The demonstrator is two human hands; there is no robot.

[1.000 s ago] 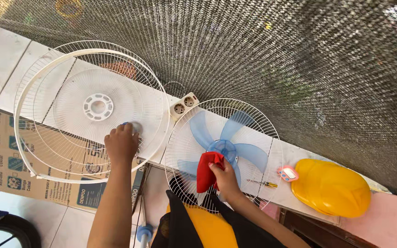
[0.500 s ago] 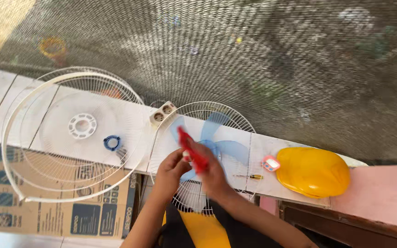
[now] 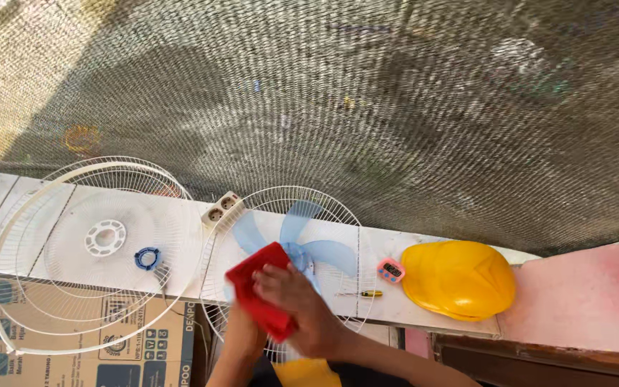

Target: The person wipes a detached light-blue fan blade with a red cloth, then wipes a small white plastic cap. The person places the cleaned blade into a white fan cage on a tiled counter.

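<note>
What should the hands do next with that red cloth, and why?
Probably press the red cloth down onto a blue fan blade and wipe outward: both hands, the right hand on top, hold it spread just over the blades inside the white fan guard.

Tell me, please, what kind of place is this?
Probably an outdoor porch or home repair spot: a white tiled ledge against dark shade netting, holding fan guards, a yellow hard hat and a screwdriver.
</note>
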